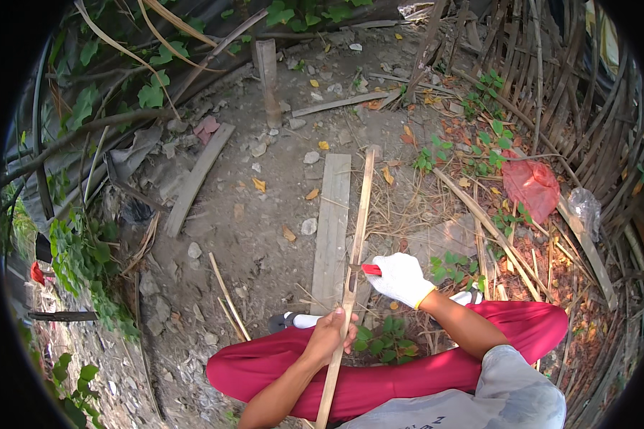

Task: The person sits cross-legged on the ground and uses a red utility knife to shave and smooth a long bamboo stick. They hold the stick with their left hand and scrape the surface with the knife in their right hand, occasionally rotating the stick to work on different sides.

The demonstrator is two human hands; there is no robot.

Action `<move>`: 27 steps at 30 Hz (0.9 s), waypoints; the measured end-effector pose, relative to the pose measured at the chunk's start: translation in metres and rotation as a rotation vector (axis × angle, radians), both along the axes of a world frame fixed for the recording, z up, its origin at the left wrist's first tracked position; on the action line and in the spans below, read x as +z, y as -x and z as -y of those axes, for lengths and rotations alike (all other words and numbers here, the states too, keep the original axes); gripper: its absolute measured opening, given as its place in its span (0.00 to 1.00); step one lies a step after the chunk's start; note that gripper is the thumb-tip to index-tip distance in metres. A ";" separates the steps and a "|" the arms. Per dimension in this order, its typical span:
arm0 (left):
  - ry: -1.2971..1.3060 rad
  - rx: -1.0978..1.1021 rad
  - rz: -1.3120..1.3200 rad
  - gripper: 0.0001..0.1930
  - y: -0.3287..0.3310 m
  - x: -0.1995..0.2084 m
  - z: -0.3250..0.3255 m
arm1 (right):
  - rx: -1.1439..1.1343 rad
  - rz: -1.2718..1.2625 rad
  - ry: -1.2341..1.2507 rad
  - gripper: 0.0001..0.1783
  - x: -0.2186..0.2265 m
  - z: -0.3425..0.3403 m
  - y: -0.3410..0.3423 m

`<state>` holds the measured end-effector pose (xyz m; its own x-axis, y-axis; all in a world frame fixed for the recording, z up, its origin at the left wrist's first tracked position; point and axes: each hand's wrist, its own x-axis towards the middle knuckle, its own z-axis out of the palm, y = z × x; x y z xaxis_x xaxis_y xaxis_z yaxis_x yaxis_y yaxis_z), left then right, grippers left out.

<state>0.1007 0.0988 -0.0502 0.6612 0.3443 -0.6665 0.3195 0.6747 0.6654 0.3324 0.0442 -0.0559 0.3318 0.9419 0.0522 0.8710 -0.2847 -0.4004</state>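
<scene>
A long split bamboo strip (361,207) runs from my lap outward over the ground. My bare left hand (328,334) is closed round its lower part. In a white glove, my right hand (398,279) grips a small tool with a red handle (371,269), seemingly a knife. The tool's dark tip meets the strip's edge, just above a darker notch-like patch; most of its blade is too small to make out. Beneath the strip, a grey wooden plank (330,229) lies on the dirt.
Another plank (199,180) lies at the left, near a short upright post (268,82). Bamboo pieces (490,229), a red plastic bag (530,187) and a clear plastic bag (585,212) lie at the right. A stick fence (587,107) curves along the right side. Leafy plants (86,279) grow at the left.
</scene>
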 end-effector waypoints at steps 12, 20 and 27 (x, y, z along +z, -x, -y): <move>-0.187 0.060 -0.165 0.23 0.024 0.022 0.032 | 0.105 0.074 0.082 0.16 -0.004 0.014 0.035; 0.083 0.102 -0.173 0.23 0.047 0.019 0.033 | 0.123 0.026 0.246 0.11 -0.008 0.020 0.056; -0.112 0.222 -0.217 0.23 0.043 0.009 0.060 | 0.130 0.021 0.219 0.10 -0.018 0.022 0.060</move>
